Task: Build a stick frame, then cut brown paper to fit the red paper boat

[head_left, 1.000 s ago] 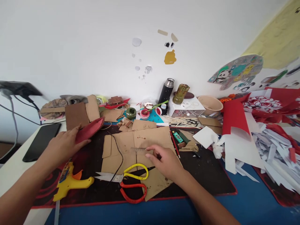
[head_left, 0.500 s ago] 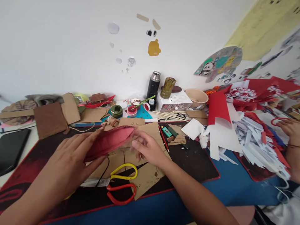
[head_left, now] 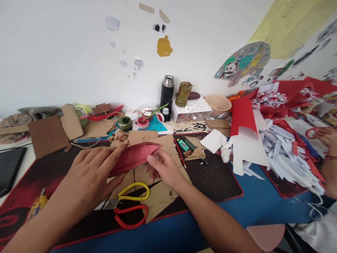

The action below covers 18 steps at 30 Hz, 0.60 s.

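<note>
A red boat-shaped cardboard piece [head_left: 134,155] with a pointed right end is held above the cardboard sheets. My left hand [head_left: 92,172] wraps its left part, thumb below and fingers over the top edge. My right hand [head_left: 164,167] pinches the pointed tip between thumb and fingers. Just below lie scissors [head_left: 133,198] with one yellow and one red handle, on flat brown cardboard [head_left: 160,202].
Behind are a green paint jar [head_left: 125,123], a red paint jar [head_left: 143,123], a black flask [head_left: 166,93] and a white box [head_left: 192,111]. White paper strips [head_left: 284,154] are heaped at right, near another person's hand [head_left: 326,137]. A glue bottle [head_left: 38,205] lies at left.
The red piece has shifted slightly right and turned, and its tip now sits in my right hand's pinch. The view has moved a little, showing the glue bottle.
</note>
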{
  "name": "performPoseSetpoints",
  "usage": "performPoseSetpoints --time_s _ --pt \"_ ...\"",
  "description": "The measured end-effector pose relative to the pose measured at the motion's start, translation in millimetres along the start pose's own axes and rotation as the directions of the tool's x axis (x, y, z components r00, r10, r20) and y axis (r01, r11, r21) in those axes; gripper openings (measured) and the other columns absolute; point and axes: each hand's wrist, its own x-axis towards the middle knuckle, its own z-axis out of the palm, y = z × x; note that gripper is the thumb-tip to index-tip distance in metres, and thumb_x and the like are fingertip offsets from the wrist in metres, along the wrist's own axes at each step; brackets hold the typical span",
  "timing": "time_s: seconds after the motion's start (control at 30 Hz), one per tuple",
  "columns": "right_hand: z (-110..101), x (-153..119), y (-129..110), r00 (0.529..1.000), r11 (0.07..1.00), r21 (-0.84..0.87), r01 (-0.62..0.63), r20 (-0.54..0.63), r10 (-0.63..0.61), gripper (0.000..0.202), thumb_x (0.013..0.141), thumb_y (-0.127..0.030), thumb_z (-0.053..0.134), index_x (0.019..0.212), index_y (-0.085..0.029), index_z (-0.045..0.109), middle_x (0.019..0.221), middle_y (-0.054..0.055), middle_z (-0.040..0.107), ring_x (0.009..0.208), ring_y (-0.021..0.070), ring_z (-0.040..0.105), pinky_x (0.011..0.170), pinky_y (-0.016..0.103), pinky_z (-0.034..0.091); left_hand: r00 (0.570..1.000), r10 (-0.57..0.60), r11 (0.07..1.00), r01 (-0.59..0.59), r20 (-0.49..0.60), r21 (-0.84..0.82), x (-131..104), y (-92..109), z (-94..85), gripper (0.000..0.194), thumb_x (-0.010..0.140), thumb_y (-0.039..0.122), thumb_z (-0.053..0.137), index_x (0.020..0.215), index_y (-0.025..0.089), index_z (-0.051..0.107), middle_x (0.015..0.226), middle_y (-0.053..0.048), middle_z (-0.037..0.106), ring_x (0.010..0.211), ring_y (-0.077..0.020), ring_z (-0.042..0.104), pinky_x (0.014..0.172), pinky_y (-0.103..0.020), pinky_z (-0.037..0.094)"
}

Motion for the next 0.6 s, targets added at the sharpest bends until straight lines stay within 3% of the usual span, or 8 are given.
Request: performPoseSetpoints --time_s 0.1,0.17,0.27,0.33,0.37,0.43,0.5,0.6 --pt "-3.2 1.5 6.5 0.996 0.997 0.061 -0.041 -0.082 0.046 0.060 0.083 -0.078 0.079 0.091 -0.023 0.056 0.059 -0.006 0.063 0.041 0.0100 0.051 0.039 0.020 0.035 0.993 -0.046 0.999 0.048 -0.106 0.013 3.8 12.1 -3.6 0.076 0.107 0.047 0.061 0.175 0.030 0.033 0.139 -0.015 0.074 0.128 -0.0403 0.068 0.110 -0.058 0.049" --pt "-7.0 3.4 8.9 0.989 0.994 0.101 -0.030 -0.139 0.044 0.059 0.081 -0.076 0.080 0.088 -0.024 0.055 0.054 -0.007 0.060 0.039 0.0096 0.048 0.038 0.020 0.034 0.958 -0.179 0.983 0.183 -0.222 -0.003 2.3 21.9 -3.9 0.083 0.103 0.050 0.069 0.175 0.034 0.031 0.156 -0.016 0.063 0.146 -0.0431 0.056 0.123 -0.065 0.041" --pt "-12.3 6.6 9.0 0.971 0.988 0.151 0.022 -0.237 0.015 0.055 0.081 -0.072 0.081 0.086 -0.023 0.057 0.051 -0.008 0.057 0.038 0.0087 0.044 0.036 0.019 0.028 0.817 -0.478 0.878 0.426 -0.322 -0.220 -5.4 34.6 6.4 0.098 0.090 0.058 0.082 0.173 0.037 0.035 0.163 -0.016 0.053 0.153 -0.0479 0.049 0.125 -0.071 0.041" --pt "-13.8 7.9 8.0 0.960 0.982 0.183 0.046 -0.280 0.007 0.053 0.081 -0.070 0.082 0.085 -0.023 0.057 0.049 -0.008 0.054 0.038 0.0086 0.042 0.036 0.019 0.025 0.769 -0.625 0.694 0.467 -0.137 -0.548 -10.0 41.9 20.4 0.100 0.089 0.060 0.080 0.173 0.035 0.031 0.153 -0.016 0.059 0.138 -0.0439 0.063 0.113 -0.068 0.055" --pt "-13.8 8.0 7.5 0.958 0.978 0.201 0.057 -0.288 0.003 0.053 0.081 -0.069 0.082 0.083 -0.023 0.056 0.049 -0.008 0.053 0.038 0.0084 0.040 0.036 0.019 0.025 0.750 -0.661 0.532 0.470 0.001 -0.705 -11.3 45.7 28.0 0.092 0.093 0.060 0.074 0.171 0.035 0.031 0.147 -0.015 0.063 0.131 -0.0404 0.068 0.109 -0.066 0.059" --pt "-12.7 7.4 6.4 0.954 0.969 0.231 0.085 -0.301 -0.012 0.052 0.082 -0.067 0.083 0.079 -0.023 0.054 0.048 -0.010 0.049 0.038 0.0073 0.037 0.036 0.019 0.025 0.677 -0.712 0.250 0.494 0.188 -0.833 -12.2 54.0 40.5 0.081 0.096 0.060 0.069 0.166 0.034 0.038 0.147 -0.015 0.064 0.133 -0.0364 0.069 0.110 -0.061 0.060" --pt "-11.7 5.9 5.2 0.948 0.962 0.250 0.108 -0.316 -0.024 0.052 0.082 -0.064 0.084 0.076 -0.023 0.053 0.049 -0.010 0.046 0.038 0.0063 0.034 0.036 0.019 0.025 0.612 -0.766 0.145 0.466 0.200 -0.873 -12.5 62.1 46.3 0.081 0.095 0.054 0.072 0.165 0.036 0.036 0.161 -0.015 0.056 0.149 -0.0345 0.058 0.117 -0.057 0.056" --pt "-12.6 4.4 2.9 0.940 0.955 0.278 0.100 -0.342 0.001 0.054 0.082 -0.065 0.083 0.075 -0.023 0.051 0.049 -0.010 0.048 0.036 0.0066 0.038 0.035 0.019 0.021 0.599 -0.735 0.000 0.470 0.319 -0.882 -15.9 70.3 43.2 0.086 0.093 0.060 0.073 0.167 0.037 0.036 0.170 -0.016 0.050 0.157 -0.0361 0.052 0.119 -0.056 0.055"
